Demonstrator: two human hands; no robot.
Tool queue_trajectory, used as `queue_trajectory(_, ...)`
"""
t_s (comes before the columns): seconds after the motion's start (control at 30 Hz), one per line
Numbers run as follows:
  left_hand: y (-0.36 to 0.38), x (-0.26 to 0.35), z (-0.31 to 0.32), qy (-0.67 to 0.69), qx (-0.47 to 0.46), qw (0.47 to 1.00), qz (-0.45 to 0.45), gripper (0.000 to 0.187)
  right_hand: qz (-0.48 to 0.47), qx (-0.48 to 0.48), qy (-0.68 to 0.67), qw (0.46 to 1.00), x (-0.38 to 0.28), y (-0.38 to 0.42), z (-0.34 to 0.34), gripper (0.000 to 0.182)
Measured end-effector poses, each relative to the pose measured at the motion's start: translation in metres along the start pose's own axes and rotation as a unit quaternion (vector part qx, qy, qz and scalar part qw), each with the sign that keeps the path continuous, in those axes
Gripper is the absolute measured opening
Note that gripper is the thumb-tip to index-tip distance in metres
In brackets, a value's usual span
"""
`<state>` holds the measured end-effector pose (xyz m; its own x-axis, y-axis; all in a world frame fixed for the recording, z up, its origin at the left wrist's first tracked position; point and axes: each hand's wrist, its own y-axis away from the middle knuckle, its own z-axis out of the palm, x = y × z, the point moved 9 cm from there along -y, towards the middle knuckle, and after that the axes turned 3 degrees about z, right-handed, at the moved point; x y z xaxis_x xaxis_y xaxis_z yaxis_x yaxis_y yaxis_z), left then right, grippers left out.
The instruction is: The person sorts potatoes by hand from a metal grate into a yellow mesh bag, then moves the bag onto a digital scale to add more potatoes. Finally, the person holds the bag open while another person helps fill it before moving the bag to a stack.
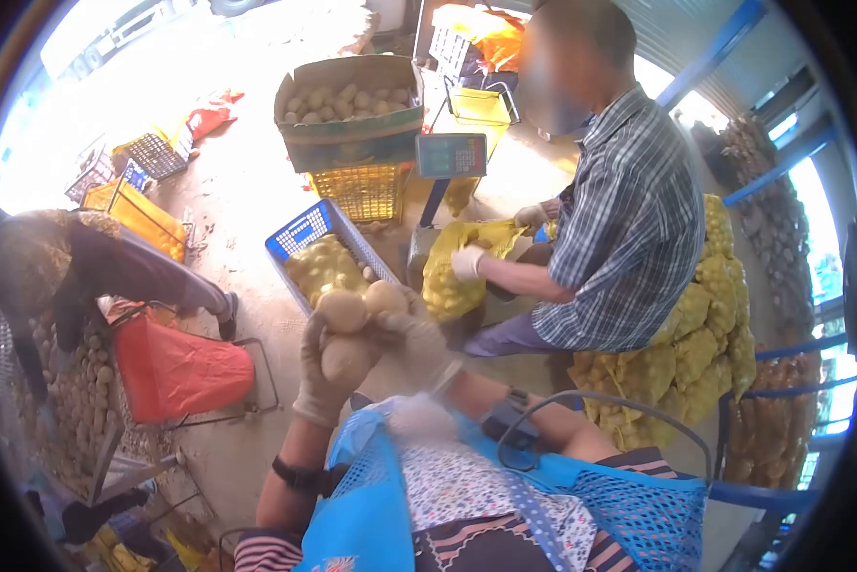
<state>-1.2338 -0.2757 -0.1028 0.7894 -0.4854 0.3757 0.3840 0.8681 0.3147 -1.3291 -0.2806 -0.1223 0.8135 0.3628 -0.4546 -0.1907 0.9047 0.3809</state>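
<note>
In front of my chest I hold several round tan potatoes (343, 311). My left hand (316, 377), in a pale glove, cups two of them, an upper one and a lower potato (346, 360). My right hand (417, 341), gloved too and somewhat blurred, closes on another potato (386, 297) beside them. Just beyond my hands stands a blue crate (360, 240), with a yellowish load of potatoes (326, 269) in it. To its right, a co-worker's gloved hands grip a yellow net bag (448, 284) filled with potatoes.
The co-worker in a checked shirt (633, 219) stands close on the right, before stacked yellow net sacks (681, 353). A scale display (451, 155) rises ahead, near a large potato box (347, 143). At left, another person (85, 257) bends over a potato heap beside a red bag (181, 367).
</note>
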Motion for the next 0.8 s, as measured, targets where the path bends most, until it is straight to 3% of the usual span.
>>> queue_trajectory(0.17,-0.017,0.029,-0.011,0.025,0.006,0.999,-0.03,0.057,0.0,0.128,0.058,0.99,0.008,-0.02,-0.002,0.051)
queue_trajectory(0.27,-0.034,0.036,-0.003,0.026,-0.008,0.999,-0.043,0.055,0.006,0.121,0.02,0.992,-0.002,-0.028,0.003,0.05)
queue_trajectory(0.33,-0.049,0.034,-0.003,0.038,0.076,0.996,-0.03,0.051,0.005,0.125,-0.001,0.992,-0.018,-0.034,0.0,0.048)
queue_trajectory(0.43,-0.082,0.038,0.002,-0.011,0.075,0.997,0.021,0.047,-0.008,0.097,-0.034,0.995,-0.038,-0.053,-0.003,0.047)
queue_trajectory(0.6,-0.119,0.02,0.006,0.012,0.047,0.999,0.013,0.044,0.022,0.045,-0.138,0.989,-0.033,-0.071,-0.008,0.045)
queue_trajectory(0.67,-0.135,0.012,0.011,0.025,0.052,0.998,-0.003,0.048,-0.008,0.039,-0.086,0.995,-0.072,-0.058,0.011,0.045)
queue_trajectory(0.8,-0.151,0.0,0.009,-0.019,0.086,0.996,-0.019,0.053,-0.033,0.052,-0.098,0.993,-0.072,-0.07,-0.02,0.043)
